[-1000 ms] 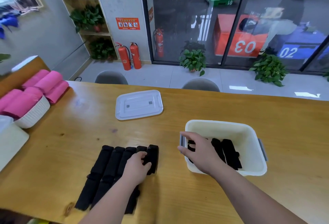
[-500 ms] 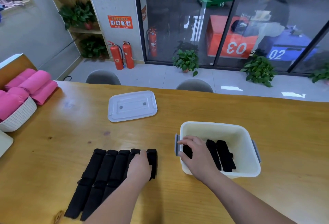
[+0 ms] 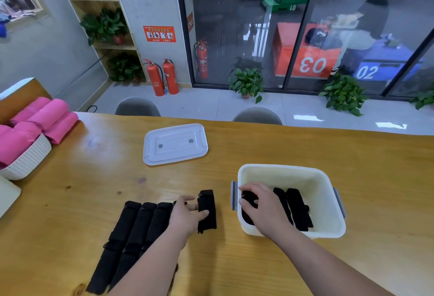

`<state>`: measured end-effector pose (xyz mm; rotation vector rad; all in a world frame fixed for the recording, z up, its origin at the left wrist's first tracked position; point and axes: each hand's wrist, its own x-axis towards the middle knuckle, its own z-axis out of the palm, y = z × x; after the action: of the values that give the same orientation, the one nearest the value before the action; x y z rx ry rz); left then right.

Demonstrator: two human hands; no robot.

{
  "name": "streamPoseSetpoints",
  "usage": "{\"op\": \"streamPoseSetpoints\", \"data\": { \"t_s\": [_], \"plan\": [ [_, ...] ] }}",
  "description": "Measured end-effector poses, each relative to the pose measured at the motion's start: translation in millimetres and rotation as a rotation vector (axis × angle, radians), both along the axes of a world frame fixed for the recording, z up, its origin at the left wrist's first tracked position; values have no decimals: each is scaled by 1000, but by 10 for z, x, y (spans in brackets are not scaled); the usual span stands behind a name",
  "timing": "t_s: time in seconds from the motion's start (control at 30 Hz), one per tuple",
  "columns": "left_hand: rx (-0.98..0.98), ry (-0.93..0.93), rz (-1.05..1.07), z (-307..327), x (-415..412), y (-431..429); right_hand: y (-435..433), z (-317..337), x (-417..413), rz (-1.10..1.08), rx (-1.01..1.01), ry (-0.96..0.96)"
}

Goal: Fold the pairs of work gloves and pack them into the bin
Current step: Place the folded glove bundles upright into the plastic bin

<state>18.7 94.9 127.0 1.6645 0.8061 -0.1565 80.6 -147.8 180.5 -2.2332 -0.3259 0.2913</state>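
On the table (image 3: 375, 178) the left grip (image 3: 187, 215) pinches a loose glove (image 3: 207, 201), black and folded, lying just right of a row of gloves (image 3: 141, 222) laid side by side. The right grip (image 3: 263, 208) reaches into the white bin (image 3: 281, 168), thumb and fingers curled round an end glove (image 3: 248, 198) by its left wall. Two packed gloves (image 3: 298, 211) lie beside it. A lid (image 3: 176, 144) lies farther back, apart. At the far left a basket (image 3: 28, 159) holds pink rolls (image 3: 35, 117).

Two red extinguishers (image 3: 164, 77) are standing beside grey pillar (image 3: 150, 1); potted plants (image 3: 247, 82) are sitting on pale tiled floor (image 3: 199, 105) before glass doors (image 3: 234, 25).
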Motion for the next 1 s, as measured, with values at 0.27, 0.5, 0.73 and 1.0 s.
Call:
{"op": "streamPoseSetpoints", "data": {
  "t_s": [0.27, 0.5, 0.73, 1.0],
  "plan": [
    [-279, -345, -136, 901, 195, -185, 105, 289, 114, -117, 258, 119],
    [-269, -420, -262, 1161, 401, -452, 42, 574, 191, -88, 767, 490],
    [-213, -372, -307, 1081, 542, -662, -265, 522, 345, -197, 756, 502],
    [17, -284, -257, 774, 516, -565, -883, 339, 547, -265, 445, 518]
  ]
}}
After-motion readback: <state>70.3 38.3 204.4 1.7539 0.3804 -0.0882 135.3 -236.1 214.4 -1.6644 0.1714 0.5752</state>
